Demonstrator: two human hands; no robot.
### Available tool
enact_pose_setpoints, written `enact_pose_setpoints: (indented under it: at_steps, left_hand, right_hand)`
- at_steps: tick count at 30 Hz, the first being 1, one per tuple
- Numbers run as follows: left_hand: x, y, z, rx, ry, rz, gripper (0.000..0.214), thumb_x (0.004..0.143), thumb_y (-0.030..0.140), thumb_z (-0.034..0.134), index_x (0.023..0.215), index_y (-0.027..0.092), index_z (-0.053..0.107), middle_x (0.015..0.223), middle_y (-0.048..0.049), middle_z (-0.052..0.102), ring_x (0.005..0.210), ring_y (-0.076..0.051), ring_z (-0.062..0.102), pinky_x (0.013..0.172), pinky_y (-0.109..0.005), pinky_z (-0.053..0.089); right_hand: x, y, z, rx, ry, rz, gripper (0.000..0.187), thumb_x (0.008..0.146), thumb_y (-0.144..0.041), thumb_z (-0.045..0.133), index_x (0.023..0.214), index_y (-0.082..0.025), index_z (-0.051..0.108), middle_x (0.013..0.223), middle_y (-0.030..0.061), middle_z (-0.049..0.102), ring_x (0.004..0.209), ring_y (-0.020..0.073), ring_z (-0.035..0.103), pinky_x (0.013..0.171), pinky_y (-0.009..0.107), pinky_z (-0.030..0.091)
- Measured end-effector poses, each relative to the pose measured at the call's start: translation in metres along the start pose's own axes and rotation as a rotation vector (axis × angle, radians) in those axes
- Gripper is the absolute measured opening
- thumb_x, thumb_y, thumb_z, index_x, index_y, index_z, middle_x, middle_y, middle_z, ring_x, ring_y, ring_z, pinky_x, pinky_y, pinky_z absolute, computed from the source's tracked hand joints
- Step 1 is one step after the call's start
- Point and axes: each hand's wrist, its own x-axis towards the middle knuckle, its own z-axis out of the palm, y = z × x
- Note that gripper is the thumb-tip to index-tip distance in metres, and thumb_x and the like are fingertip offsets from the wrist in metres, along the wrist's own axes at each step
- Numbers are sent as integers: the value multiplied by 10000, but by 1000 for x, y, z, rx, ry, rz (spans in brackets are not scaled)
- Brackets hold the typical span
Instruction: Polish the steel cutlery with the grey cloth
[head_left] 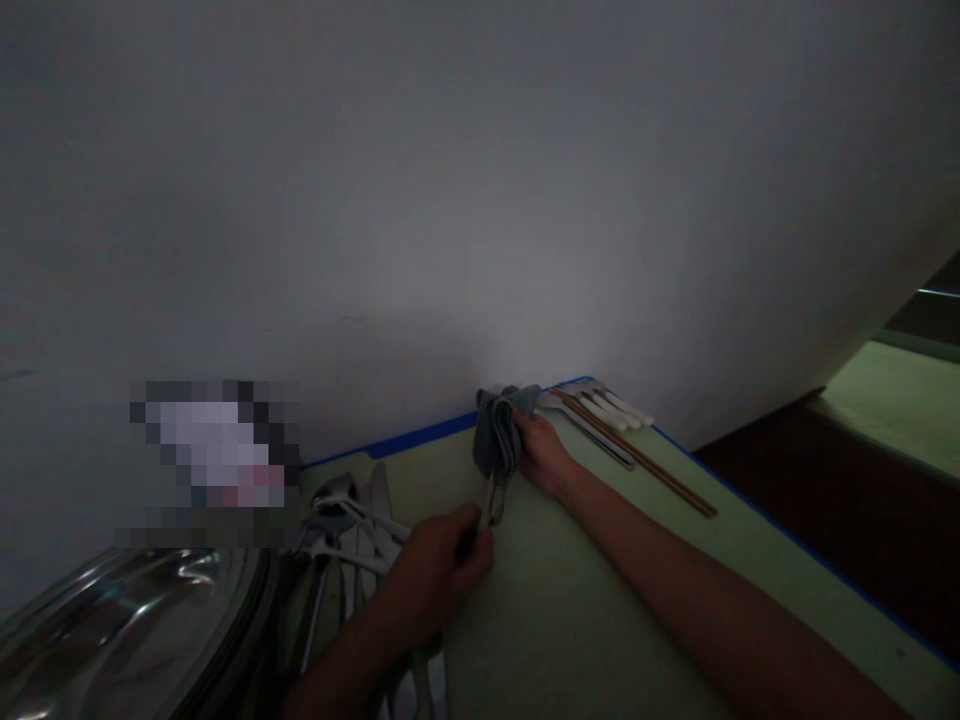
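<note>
My left hand [439, 570] is closed around the handle end of a metal utensil [491, 500], which points up and away from me. My right hand [541, 450] grips a bunched grey cloth [499, 432] wrapped over the utensil's far end, so that end is hidden. Both hands are above a pale green table [570, 610] with a blue edge, close to the white wall.
A heap of metal spoons and forks [352, 530] lies left of my left hand. A shiny steel tray [135, 630] fills the lower left corner. Chopsticks [637, 455] and white-handled cutlery [611, 405] lie at the table's far right. A dark floor drops off to the right.
</note>
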Motion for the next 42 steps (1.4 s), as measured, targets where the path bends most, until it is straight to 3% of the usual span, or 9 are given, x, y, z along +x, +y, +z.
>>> enact_pose_setpoints:
  at_steps: [4,7,15,22,27,33,38,40,42]
  left_hand:
    - [-4,3,-2,103,-57,55,192,815,238,372,631,200,411,546,42,460,515,-122,496,507,-231,292]
    - [-6,6,-2,155,-71,84,179,787,230,398,610,202,397,531,47,434,505,-118,475,506,-233,285]
    - [-5,3,-2,-36,-2,25,293,891,327,277,711,190,464,635,-8,557,583,-155,539,538,-246,369]
    - [1,3,-1,-47,68,-30,277,900,346,315,725,193,466,632,15,535,590,-150,535,537,-240,367]
    - [-8,10,-5,-42,83,30,294,914,326,282,725,195,465,642,5,535,593,-151,538,557,-244,366]
    - [-22,28,-16,-189,346,49,327,917,353,278,643,209,386,546,52,382,494,-122,407,492,-236,299]
    - [-13,56,-70,-476,669,-105,324,915,446,227,752,218,389,599,55,398,527,-134,424,507,-230,345]
    - [-10,66,-96,-362,687,-154,301,909,447,241,852,214,422,617,42,482,564,-157,494,540,-249,373]
    - [-11,72,-115,-248,591,-210,254,901,432,310,944,215,436,650,29,579,609,-175,564,594,-266,395]
  right_hand:
    - [7,2,-3,68,208,-163,192,681,-329,672,789,-180,616,731,10,698,824,171,640,744,290,506]
    - [8,3,-4,79,239,-173,239,685,-391,662,807,-191,611,744,8,697,814,167,640,722,283,508]
    - [0,3,0,-141,162,-143,315,600,-452,701,657,-164,587,617,14,661,725,178,634,651,278,491]
    - [-13,0,7,-90,-87,70,315,511,-409,763,624,-172,590,592,26,658,764,209,640,683,309,504]
    - [-22,-3,23,-142,-120,3,329,546,-453,735,594,-196,535,467,-26,568,619,172,616,598,274,496]
    - [-45,-49,51,-497,-395,-49,335,749,-533,534,747,-199,507,489,-65,505,382,98,457,397,233,389]
    - [-77,-98,75,-1198,-800,-111,285,818,-428,496,825,-153,572,753,8,617,674,131,553,618,239,427]
    - [-80,-110,83,-1333,-932,-103,269,842,-386,468,914,-154,584,877,24,643,767,144,570,685,242,426]
    - [-77,-115,90,-1426,-1000,-101,266,849,-363,459,956,-160,592,930,31,652,801,151,578,700,242,422]
